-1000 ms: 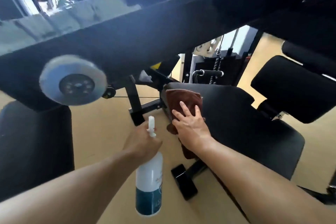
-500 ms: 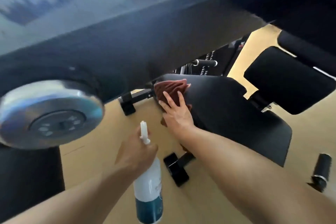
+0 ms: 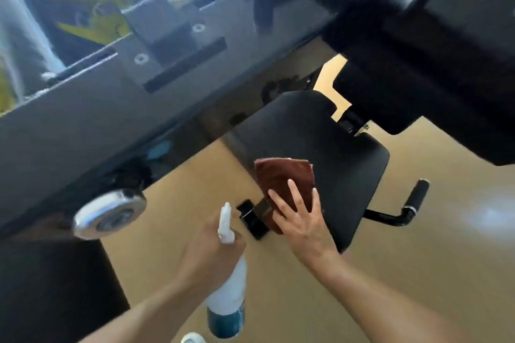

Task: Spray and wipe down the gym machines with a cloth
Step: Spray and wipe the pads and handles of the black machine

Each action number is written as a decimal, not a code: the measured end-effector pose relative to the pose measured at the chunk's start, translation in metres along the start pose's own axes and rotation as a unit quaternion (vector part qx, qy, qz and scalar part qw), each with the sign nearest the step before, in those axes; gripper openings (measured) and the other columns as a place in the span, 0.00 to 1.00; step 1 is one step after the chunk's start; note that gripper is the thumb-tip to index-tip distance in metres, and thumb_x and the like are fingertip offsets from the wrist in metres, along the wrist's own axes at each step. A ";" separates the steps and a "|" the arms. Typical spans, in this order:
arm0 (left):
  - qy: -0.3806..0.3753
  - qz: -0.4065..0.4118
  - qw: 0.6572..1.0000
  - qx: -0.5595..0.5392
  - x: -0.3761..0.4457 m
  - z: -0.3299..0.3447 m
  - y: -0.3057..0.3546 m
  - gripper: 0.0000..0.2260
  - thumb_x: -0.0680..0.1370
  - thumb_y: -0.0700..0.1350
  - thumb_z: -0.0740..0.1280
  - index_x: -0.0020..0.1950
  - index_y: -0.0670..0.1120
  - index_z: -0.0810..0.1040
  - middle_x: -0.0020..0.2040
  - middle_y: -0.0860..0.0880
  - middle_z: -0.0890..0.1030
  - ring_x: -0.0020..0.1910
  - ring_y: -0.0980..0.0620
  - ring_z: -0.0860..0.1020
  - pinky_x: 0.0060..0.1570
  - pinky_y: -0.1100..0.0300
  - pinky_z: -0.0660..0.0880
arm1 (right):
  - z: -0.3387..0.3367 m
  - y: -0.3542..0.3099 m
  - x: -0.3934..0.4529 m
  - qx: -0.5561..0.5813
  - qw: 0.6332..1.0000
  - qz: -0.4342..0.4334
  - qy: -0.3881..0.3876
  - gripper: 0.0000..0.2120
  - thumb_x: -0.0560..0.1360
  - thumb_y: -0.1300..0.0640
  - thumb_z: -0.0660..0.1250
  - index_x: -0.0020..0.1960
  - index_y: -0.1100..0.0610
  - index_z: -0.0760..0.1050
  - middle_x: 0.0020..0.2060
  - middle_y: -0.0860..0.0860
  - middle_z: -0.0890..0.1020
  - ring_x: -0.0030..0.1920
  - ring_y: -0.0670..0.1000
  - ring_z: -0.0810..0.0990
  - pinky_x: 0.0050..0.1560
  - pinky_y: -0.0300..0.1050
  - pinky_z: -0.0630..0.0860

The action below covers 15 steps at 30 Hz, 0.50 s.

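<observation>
A brown cloth (image 3: 284, 178) lies on the near left edge of a black padded seat (image 3: 328, 147). My right hand (image 3: 299, 217) presses flat on the cloth with straight, spread fingers. My left hand (image 3: 209, 253) grips the neck of a white spray bottle (image 3: 228, 298) with a teal band at its base; its white nozzle points up. The bottle hangs over the floor, left of the seat.
A thick black machine beam (image 3: 139, 97) crosses overhead from lower left to upper right, with a chrome disc (image 3: 108, 214) on its underside. A black pad (image 3: 446, 86) looms at upper right. A black handle (image 3: 412, 200) sticks out right of the seat. Tan floor (image 3: 418, 259) lies below.
My right hand has slid the cloth from the far end of the seat back to its near edge. The view has tilted, and the beam now fills more of it.
</observation>
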<state>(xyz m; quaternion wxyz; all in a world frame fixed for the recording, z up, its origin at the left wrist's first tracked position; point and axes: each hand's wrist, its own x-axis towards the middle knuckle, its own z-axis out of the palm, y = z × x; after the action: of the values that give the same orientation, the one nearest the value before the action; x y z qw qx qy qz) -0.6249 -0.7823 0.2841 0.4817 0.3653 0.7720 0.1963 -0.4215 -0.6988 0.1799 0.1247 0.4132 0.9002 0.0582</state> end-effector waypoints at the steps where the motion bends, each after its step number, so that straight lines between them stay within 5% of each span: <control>1: -0.018 -0.006 1.000 -0.018 -0.011 0.006 0.001 0.15 0.76 0.44 0.66 0.58 0.61 0.75 0.38 0.49 0.83 0.31 0.55 0.77 0.30 0.62 0.70 | 0.004 0.005 -0.035 0.013 1.000 0.015 0.023 0.18 0.76 0.59 0.61 0.62 0.51 0.83 0.82 0.51 0.64 0.79 0.70 0.61 0.67 0.81 0.65; 4: -0.064 -0.030 0.994 -0.085 -0.048 0.016 -0.001 0.15 0.76 0.41 0.67 0.57 0.60 0.76 0.41 0.47 0.84 0.30 0.56 0.76 0.30 0.62 0.71 | 0.001 0.011 -0.122 0.119 0.986 0.112 -0.023 0.22 0.65 0.68 0.73 0.55 0.49 0.84 0.79 0.47 0.69 0.77 0.66 0.67 0.52 0.68 0.83; 6: -0.091 -0.043 0.990 -0.096 -0.075 0.021 -0.006 0.15 0.76 0.40 0.68 0.57 0.58 0.76 0.43 0.48 0.84 0.33 0.57 0.78 0.30 0.64 0.71 | 0.013 0.001 -0.177 0.285 0.920 0.253 -0.094 0.17 0.69 0.62 0.75 0.51 0.42 0.80 0.76 0.40 0.71 0.77 0.57 0.70 0.50 0.58 0.84; 7: -0.096 -0.053 0.989 -0.103 -0.088 0.022 -0.007 0.15 0.76 0.40 0.68 0.58 0.56 0.76 0.44 0.48 0.84 0.35 0.56 0.79 0.30 0.65 0.71 | 0.028 -0.004 -0.208 0.380 0.856 0.334 -0.110 0.10 0.72 0.52 0.75 0.50 0.42 0.79 0.69 0.39 0.77 0.71 0.53 0.76 0.53 0.57 0.82; 9: -0.100 -0.078 0.984 -0.126 -0.115 0.023 -0.007 0.14 0.75 0.39 0.69 0.57 0.54 0.77 0.46 0.47 0.84 0.40 0.52 0.81 0.35 0.60 0.74 | -0.006 -0.034 -0.241 0.594 0.626 0.504 -0.037 0.21 0.67 0.35 0.76 0.53 0.45 0.80 0.51 0.48 0.86 0.52 0.56 0.85 0.49 0.54 0.83; 11: -0.105 -0.072 0.982 -0.138 -0.140 0.017 -0.004 0.13 0.75 0.38 0.68 0.54 0.55 0.77 0.46 0.44 0.84 0.41 0.49 0.82 0.38 0.56 0.77 | -0.050 -0.068 -0.259 0.688 0.369 0.618 0.093 0.23 0.71 0.49 0.79 0.63 0.55 0.80 0.39 0.54 0.87 0.38 0.56 0.86 0.35 0.46 0.83; 12: -0.109 -0.060 0.983 -0.135 -0.150 0.013 -0.002 0.14 0.74 0.38 0.68 0.53 0.56 0.77 0.46 0.44 0.84 0.40 0.49 0.82 0.38 0.55 0.77 | -0.065 -0.085 -0.268 0.714 0.275 0.629 0.135 0.23 0.73 0.57 0.77 0.67 0.57 0.78 0.37 0.53 0.87 0.34 0.56 0.87 0.30 0.45 0.83; 13: -0.111 -0.047 0.984 -0.134 -0.159 0.007 -0.001 0.14 0.74 0.38 0.68 0.52 0.57 0.77 0.45 0.44 0.84 0.40 0.49 0.83 0.38 0.55 0.78 | -0.080 -0.101 -0.275 0.744 0.208 0.614 0.163 0.27 0.73 0.59 0.75 0.72 0.55 0.76 0.39 0.53 0.88 0.35 0.57 0.88 0.32 0.51 0.84; 15: -0.112 -0.022 0.983 -0.141 -0.174 -0.008 0.001 0.14 0.75 0.39 0.69 0.53 0.58 0.77 0.45 0.47 0.84 0.43 0.50 0.84 0.41 0.54 0.82 | -0.109 -0.136 -0.282 0.771 0.132 0.597 0.176 0.34 0.70 0.54 0.78 0.75 0.45 0.74 0.54 0.60 0.87 0.51 0.67 0.87 0.48 0.72 0.82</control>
<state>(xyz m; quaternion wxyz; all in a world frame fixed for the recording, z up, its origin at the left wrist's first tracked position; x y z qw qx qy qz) -0.5850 -0.9125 0.3929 0.6162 0.2967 0.6855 0.2499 -0.3730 -1.0013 0.3062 -0.4957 0.6780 -0.0616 -0.5392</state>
